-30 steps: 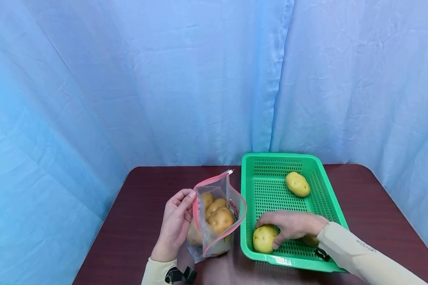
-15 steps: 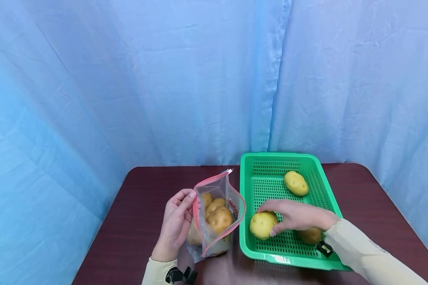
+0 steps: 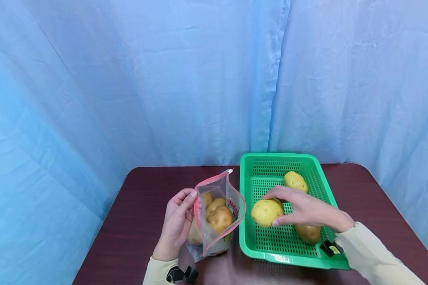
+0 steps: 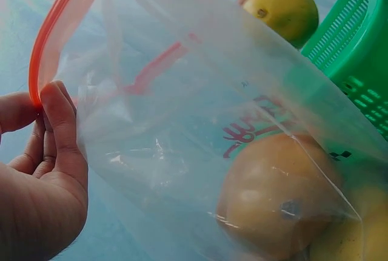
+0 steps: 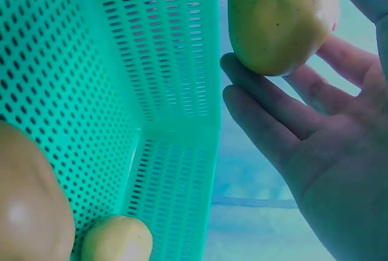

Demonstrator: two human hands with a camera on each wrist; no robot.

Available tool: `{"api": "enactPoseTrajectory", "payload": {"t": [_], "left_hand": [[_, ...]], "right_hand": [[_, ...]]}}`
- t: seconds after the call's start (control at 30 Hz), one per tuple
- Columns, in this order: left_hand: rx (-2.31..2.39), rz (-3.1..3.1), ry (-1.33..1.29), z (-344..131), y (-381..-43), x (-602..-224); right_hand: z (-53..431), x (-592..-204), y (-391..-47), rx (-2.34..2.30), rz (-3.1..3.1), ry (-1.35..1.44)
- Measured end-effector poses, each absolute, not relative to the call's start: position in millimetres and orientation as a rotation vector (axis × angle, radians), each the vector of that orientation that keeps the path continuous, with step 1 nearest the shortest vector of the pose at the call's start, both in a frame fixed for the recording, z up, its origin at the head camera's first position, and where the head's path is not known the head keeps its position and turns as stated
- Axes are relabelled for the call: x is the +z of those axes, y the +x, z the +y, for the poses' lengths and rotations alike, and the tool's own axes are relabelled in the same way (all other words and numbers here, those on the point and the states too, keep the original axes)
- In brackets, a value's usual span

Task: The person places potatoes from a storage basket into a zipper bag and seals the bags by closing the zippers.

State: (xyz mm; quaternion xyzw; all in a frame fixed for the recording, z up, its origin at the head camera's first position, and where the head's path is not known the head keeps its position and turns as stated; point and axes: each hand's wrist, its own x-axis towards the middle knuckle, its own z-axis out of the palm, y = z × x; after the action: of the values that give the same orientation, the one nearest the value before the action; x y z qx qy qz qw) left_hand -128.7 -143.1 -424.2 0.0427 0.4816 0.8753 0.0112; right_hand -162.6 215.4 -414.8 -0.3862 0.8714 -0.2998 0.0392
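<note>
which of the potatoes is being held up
The yellow potato gripped by the right hand over the green basket. The far potato and the browner potato lie in the basket; the other potatoes are inside the clear bag.

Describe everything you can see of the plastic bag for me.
The plastic bag looks thin, clear and slightly cloudy, with a pinkish-red strip along its mouth, a small white piece at the mouth's far corner and red lettering on one side. It sits on the dark table, mouth open, with several potatoes inside. The left hand pinches the mouth's left edge. The green basket is just to its right; whether they touch is unclear.
</note>
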Motion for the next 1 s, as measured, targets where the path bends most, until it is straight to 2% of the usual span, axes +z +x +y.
{"api": "enactPoseTrajectory", "payload": {"t": [0.3,1.0], "left_hand": [[2.728,1.502,0.144,-142.6,-129.8,-425.9],[2.736,1.503,0.123,-143.3,-132.0,-425.9]], "right_hand": [[213.3,-401.5,-151.9,-1.052,2.795,-1.101],[195.3,-379.3,-138.9,-1.259,2.964,-1.318]]}}
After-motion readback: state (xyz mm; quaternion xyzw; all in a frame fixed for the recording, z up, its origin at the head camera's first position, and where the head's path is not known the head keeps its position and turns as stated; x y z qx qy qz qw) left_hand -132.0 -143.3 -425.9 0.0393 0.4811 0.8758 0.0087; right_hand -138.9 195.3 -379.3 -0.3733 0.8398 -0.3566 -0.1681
